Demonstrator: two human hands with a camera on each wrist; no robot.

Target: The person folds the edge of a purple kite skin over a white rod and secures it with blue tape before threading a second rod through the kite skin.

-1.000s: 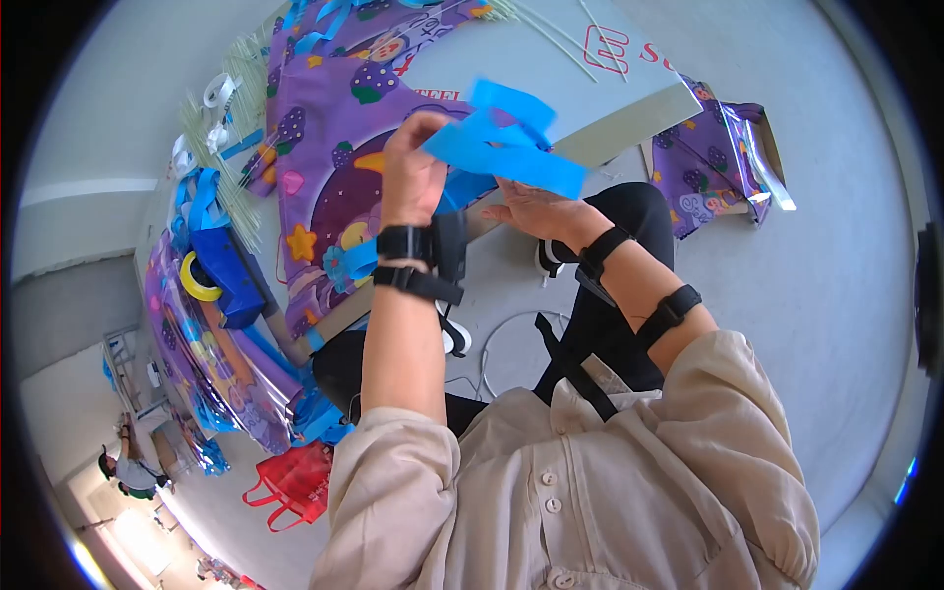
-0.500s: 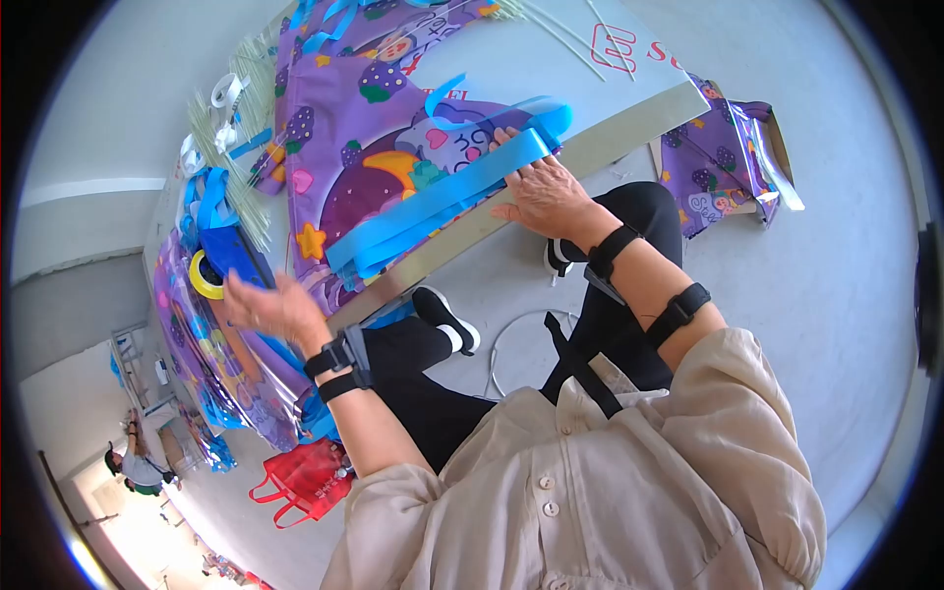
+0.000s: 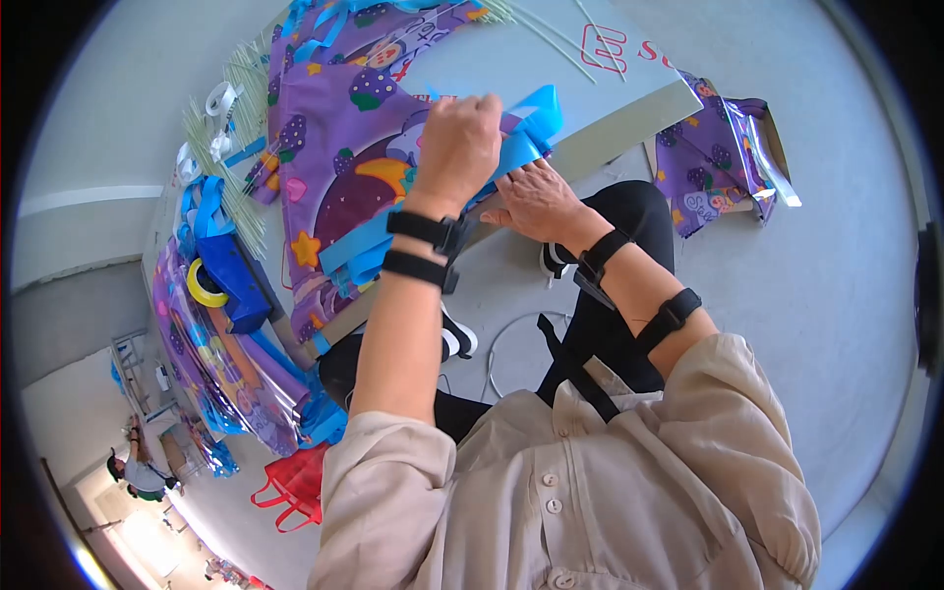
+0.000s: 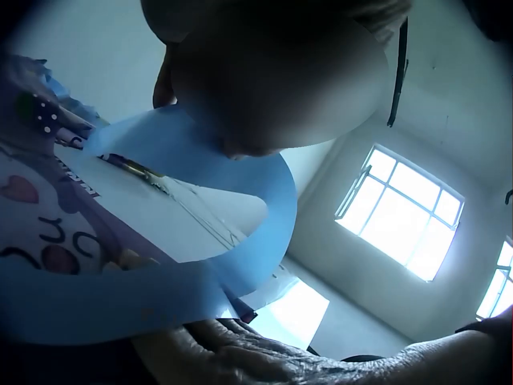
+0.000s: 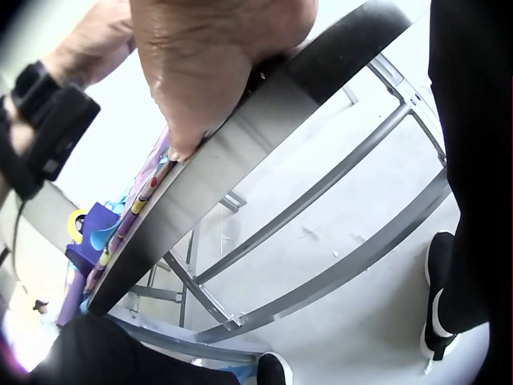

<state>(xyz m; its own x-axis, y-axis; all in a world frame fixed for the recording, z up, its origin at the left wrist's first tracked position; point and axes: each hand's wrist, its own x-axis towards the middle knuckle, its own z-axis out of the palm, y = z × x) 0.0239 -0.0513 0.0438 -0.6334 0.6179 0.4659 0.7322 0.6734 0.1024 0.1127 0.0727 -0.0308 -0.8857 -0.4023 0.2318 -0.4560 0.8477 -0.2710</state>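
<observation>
While the left hand (image 3: 458, 154), fingers curled, pinched blue ribbon (image 3: 520, 150) and the right hand (image 3: 543, 202) pressed its layers straight-fingered, lighter pressure risked slippage beneath those flat fingers.

Before you, by colour and pattern:

Ribbon (image 3: 521, 150): bright sky blue, plain.

Printed sheet (image 3: 329, 98): purple ground; dark-purple berries dotted white, with green leaves; yellow crescent, orange-yellow star, pink heart.

Table (image 3: 492, 69): pale grey-blue top, red lettering (image 3: 659, 54).

Dispenser (image 3: 241, 287): deep blue, bearing a yellow tape roll (image 3: 203, 283).

Thin sticks (image 3: 246, 187): pale whitish green.

Small rolls (image 3: 222, 98): white.

Bag (image 3: 298, 482): red.

Floor (image 3: 787, 295): light grey.

On you: your beige shirt (image 3: 511, 511), pale buttons (image 3: 550, 480); your black trousers (image 3: 639, 211); your black wrist straps (image 3: 418, 228); your shoes (image 5: 438, 261), black with white trim.
</observation>
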